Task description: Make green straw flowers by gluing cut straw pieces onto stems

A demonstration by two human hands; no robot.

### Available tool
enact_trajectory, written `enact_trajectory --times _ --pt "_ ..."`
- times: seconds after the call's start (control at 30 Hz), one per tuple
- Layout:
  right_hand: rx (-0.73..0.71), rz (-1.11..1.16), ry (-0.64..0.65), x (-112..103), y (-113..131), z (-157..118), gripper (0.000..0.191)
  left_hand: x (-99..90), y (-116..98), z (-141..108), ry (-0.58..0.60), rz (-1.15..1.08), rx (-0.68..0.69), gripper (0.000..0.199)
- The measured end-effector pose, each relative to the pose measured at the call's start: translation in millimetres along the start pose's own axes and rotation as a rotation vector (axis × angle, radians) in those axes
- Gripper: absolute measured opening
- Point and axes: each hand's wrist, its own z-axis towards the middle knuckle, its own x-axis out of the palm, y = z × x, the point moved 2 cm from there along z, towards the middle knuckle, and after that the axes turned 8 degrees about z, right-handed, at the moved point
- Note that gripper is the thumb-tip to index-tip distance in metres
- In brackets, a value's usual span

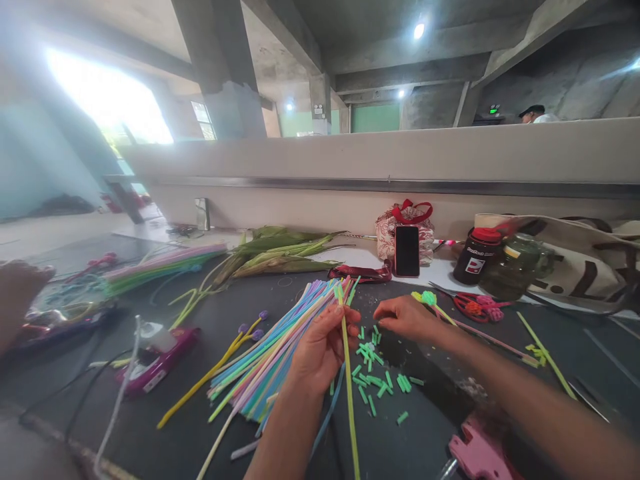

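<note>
My left hand (320, 347) is closed around a long yellow-green pipe cleaner (349, 387), which stands nearly upright with its lower end toward me. Small green bits show at the top of the stem, by my thumb. Just to the right, my right hand (407, 319) hovers with fingers curled together; whether a small piece sits in them is hidden. Below and between the hands lie several short green cut pieces (374, 380) on the dark table. A thick bundle of pastel pipe cleaners (265, 373) spreads out behind my left hand.
A pink glue gun (480, 450) lies at the front right, scissors (450, 297) beyond it. A phone (407, 251) leans against a patterned bag, near a black bottle (477, 257). Green husks (280, 250) lie at the back. Another person's hand (20, 293) is at far left.
</note>
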Motion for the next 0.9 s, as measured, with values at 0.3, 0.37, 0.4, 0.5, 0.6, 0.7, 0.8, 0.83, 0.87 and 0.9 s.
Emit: enact_trajectory --times 0.3,0.37,0.4,0.5,0.6,0.7,0.8,0.83,0.87,0.9 --pt "0.007 -0.019 0.147 24 4 -14 0.014 3.6 -1 -1 0.008 0.006 -0.004 0.008" --pt "0.025 -0.055 0.122 24 6 -11 0.016 3.1 -1 -1 0.011 0.002 -0.004 0.007" --pt "0.033 -0.069 0.109 23 8 -7 0.016 2.6 -1 -1 0.011 0.002 -0.004 0.007" --pt "0.055 -0.101 0.087 25 16 7 0.018 2.0 -1 0 0.003 0.014 0.0 0.008" --pt "0.1 -0.114 0.089 34 23 23 0.02 3.4 -1 0 -0.009 0.028 0.003 0.009" --pt "0.168 -0.089 0.09 45 27 34 0.021 4.7 0 0 -0.019 0.04 -0.002 0.011" --pt "0.196 0.015 0.08 46 24 39 0.019 3.6 1 1 -0.028 0.052 -0.008 0.012" --pt "0.196 0.074 0.075 43 23 39 0.019 2.9 2 1 -0.031 0.057 -0.013 0.013" --pt "0.195 0.146 0.069 39 21 38 0.02 2.3 2 1 -0.031 0.063 -0.021 0.013" --pt "0.193 0.229 0.066 33 18 36 0.021 2.1 2 0 -0.03 0.07 -0.034 0.013"
